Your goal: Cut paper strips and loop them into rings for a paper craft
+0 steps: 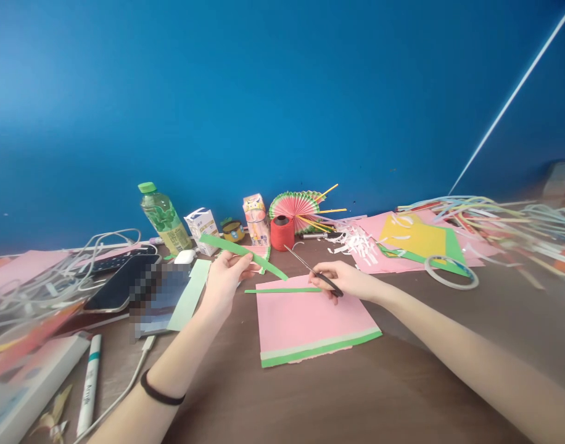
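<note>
Pinching broad green strip (215,243) in left grip (226,274), closed, above table (403,376). Holding scissors (329,282) in right grip (340,276), curled round handles, over pink sheet (310,320), near thin green strip (282,290); cannot tell if touching.

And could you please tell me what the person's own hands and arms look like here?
The left hand and right hand are ungloved, and no sleeves show. A plain black band circles the left forearm; the right forearm has nothing visible on it.
</note>
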A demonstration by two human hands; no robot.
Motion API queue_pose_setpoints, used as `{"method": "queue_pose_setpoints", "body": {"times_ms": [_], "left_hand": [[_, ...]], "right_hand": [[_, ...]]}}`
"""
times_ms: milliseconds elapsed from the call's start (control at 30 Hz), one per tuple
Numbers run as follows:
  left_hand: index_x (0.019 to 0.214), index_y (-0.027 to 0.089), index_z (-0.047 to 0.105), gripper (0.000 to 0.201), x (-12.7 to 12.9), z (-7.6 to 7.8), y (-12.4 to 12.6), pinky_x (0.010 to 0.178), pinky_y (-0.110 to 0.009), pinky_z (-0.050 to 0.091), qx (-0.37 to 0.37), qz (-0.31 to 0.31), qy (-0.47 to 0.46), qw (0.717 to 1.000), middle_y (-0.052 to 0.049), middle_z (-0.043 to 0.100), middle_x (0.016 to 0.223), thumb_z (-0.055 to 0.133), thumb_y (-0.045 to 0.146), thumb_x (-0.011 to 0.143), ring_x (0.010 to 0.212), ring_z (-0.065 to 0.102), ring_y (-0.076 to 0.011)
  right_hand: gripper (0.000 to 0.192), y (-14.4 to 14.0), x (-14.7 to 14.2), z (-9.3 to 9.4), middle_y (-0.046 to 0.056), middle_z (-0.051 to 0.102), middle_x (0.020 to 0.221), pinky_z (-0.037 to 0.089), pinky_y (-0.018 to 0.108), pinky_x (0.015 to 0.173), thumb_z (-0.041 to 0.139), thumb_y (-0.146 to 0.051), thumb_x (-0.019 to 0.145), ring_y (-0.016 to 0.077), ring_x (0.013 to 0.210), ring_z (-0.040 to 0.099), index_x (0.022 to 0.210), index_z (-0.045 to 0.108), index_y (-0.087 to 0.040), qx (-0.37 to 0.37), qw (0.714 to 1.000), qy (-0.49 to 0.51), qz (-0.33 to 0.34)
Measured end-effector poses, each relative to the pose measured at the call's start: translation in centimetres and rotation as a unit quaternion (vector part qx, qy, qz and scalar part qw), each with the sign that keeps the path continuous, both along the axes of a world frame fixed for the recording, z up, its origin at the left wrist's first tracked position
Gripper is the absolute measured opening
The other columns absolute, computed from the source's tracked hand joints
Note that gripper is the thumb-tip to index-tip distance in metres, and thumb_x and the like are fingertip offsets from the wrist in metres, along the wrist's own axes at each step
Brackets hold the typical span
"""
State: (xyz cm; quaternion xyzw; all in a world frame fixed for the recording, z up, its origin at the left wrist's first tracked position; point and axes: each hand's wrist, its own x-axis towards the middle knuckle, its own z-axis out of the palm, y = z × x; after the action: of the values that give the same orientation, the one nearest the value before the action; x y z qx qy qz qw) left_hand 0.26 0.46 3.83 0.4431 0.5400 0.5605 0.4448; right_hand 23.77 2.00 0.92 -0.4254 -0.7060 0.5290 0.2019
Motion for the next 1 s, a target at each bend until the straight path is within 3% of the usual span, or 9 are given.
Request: {"method": "queue_pose_setpoints", "body": {"times_ms": [233, 500, 633, 700, 800, 900, 1000], "left_hand": [[0.067, 0.015, 0.052, 0.024, 0.2, 0.2, -0.2, 0.06, -0.024, 0.048, -0.026, -0.045, 0.013, 0.999, -0.001, 0.062, 0.061, 0.064, 0.036, 0.061, 0.064, 0.063, -0.0157], [0.075, 0.016, 0.057, 0.022, 0.7, 0.3, -0.7, 0.063, -0.026, 0.048, -0.049, -0.065, 0.043, 0.996, -0.003, 0.064, 0.065, 0.062, 0.035, 0.064, 0.067, 0.064, -0.0174], [0.075, 0.016, 0.059, 0.022, 0.3, -0.1, -0.2, 0.062, -0.025, 0.046, -0.045, -0.086, 0.057, 0.994, -0.001, 0.064, 0.065, 0.061, 0.034, 0.063, 0.061, 0.061, -0.0142], [0.076, 0.016, 0.059, 0.023, 0.0, -0.1, 0.1, 0.058, -0.023, 0.043, -0.04, -0.088, 0.063, 0.993, 0.0, 0.063, 0.067, 0.061, 0.034, 0.061, 0.058, 0.057, -0.0117], [0.077, 0.016, 0.061, 0.024, -0.7, 0.0, 0.5, 0.05, -0.019, 0.036, -0.032, -0.062, 0.098, 0.993, 0.002, 0.058, 0.062, 0.059, 0.033, 0.06, 0.051, 0.049, -0.0086], [0.073, 0.017, 0.061, 0.02, -1.5, -0.1, 0.9, 0.044, -0.019, 0.027, -0.053, -0.053, 0.16, 0.984, 0.005, 0.048, 0.051, 0.056, 0.033, 0.062, 0.044, 0.039, -0.0073], [0.068, 0.019, 0.061, 0.016, -2.1, -0.6, 1.3, 0.046, -0.02, 0.028, -0.053, -0.064, 0.248, 0.965, 0.005, 0.049, 0.052, 0.052, 0.032, 0.064, 0.046, 0.04, -0.0092]], "right_hand": [[0.04, -0.1, 0.1, 0.7, 0.005, 0.06, 0.08, 0.035, 0.023, 0.054, 0.045, -0.05, 0.079, 0.0118, 0.065, 0.051, 0.1, 0.049, -0.017, 0.025, 0.999, 0.011, 0.019], [0.041, -0.2, 0.1, 0.8, 0.007, 0.06, 0.084, 0.036, 0.024, 0.055, 0.045, -0.048, 0.079, 0.012, 0.065, 0.052, 0.105, 0.049, -0.017, 0.019, 0.999, 0.018, 0.034], [0.041, -0.1, 0.1, 0.9, 0.006, 0.059, 0.088, 0.041, 0.026, 0.062, 0.048, -0.043, 0.077, 0.0145, 0.074, 0.055, 0.107, 0.05, -0.016, 0.031, 0.999, 0.005, 0.025], [0.039, 0.1, 0.3, 0.7, 0.006, 0.059, 0.09, 0.042, 0.028, 0.067, 0.051, -0.039, 0.074, 0.0163, 0.079, 0.055, 0.107, 0.051, -0.017, 0.067, 0.997, -0.029, 0.002], [0.034, 0.4, 0.9, 0.1, 0.004, 0.06, 0.087, 0.04, 0.03, 0.069, 0.051, -0.027, 0.071, 0.0177, 0.078, 0.053, 0.104, 0.055, -0.021, 0.182, 0.975, -0.129, -0.022], [0.035, 0.8, 1.7, -0.1, 0.004, 0.058, 0.082, 0.038, 0.032, 0.073, 0.05, -0.018, 0.068, 0.0209, 0.084, 0.05, 0.101, 0.059, -0.025, 0.278, 0.935, -0.221, 0.005], [0.04, 0.9, 2.2, 0.1, 0.005, 0.055, 0.087, 0.036, 0.033, 0.075, 0.05, -0.015, 0.066, 0.0229, 0.09, 0.046, 0.104, 0.057, -0.025, 0.307, 0.915, -0.261, 0.027]]}}
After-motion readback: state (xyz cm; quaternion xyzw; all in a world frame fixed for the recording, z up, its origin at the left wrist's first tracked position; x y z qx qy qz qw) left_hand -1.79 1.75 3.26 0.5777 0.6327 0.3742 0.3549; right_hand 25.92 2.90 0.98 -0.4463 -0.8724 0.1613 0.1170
